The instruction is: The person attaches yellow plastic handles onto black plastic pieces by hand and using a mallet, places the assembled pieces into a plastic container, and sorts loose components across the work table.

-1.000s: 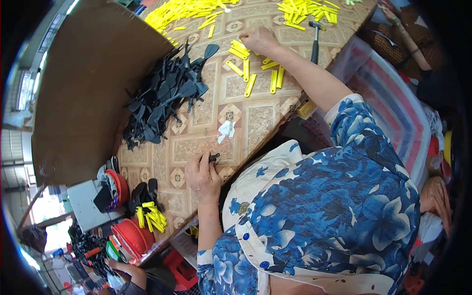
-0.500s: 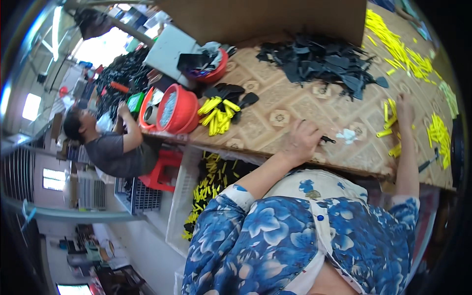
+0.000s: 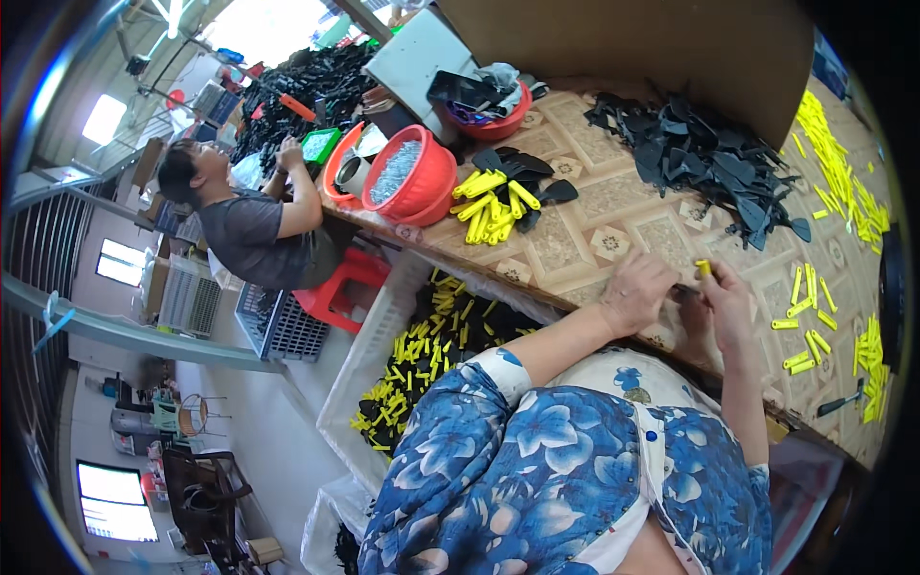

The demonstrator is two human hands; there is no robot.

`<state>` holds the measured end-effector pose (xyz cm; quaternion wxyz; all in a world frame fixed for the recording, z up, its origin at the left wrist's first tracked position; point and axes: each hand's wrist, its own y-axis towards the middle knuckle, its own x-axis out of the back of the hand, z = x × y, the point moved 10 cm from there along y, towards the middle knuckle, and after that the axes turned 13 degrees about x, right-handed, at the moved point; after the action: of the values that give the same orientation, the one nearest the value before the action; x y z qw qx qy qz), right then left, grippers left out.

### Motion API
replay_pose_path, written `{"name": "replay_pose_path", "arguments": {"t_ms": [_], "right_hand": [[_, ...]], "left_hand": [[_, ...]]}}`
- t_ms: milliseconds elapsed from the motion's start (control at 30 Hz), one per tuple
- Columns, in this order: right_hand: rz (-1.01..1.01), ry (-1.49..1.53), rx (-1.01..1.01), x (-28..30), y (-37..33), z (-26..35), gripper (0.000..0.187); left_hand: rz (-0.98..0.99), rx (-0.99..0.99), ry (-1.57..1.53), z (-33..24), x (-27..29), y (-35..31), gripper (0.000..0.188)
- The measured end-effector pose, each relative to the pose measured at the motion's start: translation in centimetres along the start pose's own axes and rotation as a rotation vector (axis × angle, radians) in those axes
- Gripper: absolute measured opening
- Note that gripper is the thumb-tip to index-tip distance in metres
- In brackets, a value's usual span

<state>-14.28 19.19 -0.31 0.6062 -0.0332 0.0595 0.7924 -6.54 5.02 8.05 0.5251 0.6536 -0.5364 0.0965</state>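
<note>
My left hand (image 3: pixel 640 292) is closed at the table's near edge, its fingers on a small black piece (image 3: pixel 682 288) whose shape is mostly hidden. Close beside it, my right hand (image 3: pixel 728 309) pinches a yellow plastic handle (image 3: pixel 704 268) between thumb and fingers. To the right lie several loose yellow handles (image 3: pixel 803 321). Beyond my hands spreads a heap of flat black paddle-shaped pieces (image 3: pixel 714 158). Left of them sits a bunch of yellow handles (image 3: pixel 494 211), with black blades showing next to it.
Red tubs (image 3: pixel 426 182), one with small metal parts, stand at the table's left. A cardboard panel (image 3: pixel 652 43) rises behind. More yellow handles (image 3: pixel 843 177) and a black-handled tool (image 3: pixel 841 403) lie right. Below left is a crate (image 3: pixel 359 369); a person (image 3: pixel 254 220) sits beyond.
My right hand has come from the loose yellow handles to my left hand, now with a yellow handle in it. The view has shifted, and the white scraps on the table no longer show.
</note>
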Motion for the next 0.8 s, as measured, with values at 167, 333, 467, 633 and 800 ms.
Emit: {"name": "replay_pose_path", "arguments": {"t_ms": [167,333,467,633,800], "right_hand": [[0.029,-0.431,0.528,-0.2,-0.4,5.7,0.022],[0.026,-0.401,0.409,0.1,0.0,7.2,0.019],[-0.073,-0.464,0.440,2.2,0.2,6.8,0.016],[0.188,-0.391,0.617,-0.8,-1.4,7.8,0.011],[0.262,-0.497,0.607,-1.9,-1.8,7.5,0.013]], "left_hand": [[-0.055,0.027,-0.070,0.1,1.0,0.8,0.025],[0.074,0.293,-0.186,0.5,0.6,1.4,0.020],[0.178,0.478,-0.299,1.7,-1.1,0.5,0.016],[0.325,0.706,-0.362,3.7,-2.5,-1.4,0.016],[0.402,0.782,-0.453,3.4,-3.0,-1.9,0.019]]}}
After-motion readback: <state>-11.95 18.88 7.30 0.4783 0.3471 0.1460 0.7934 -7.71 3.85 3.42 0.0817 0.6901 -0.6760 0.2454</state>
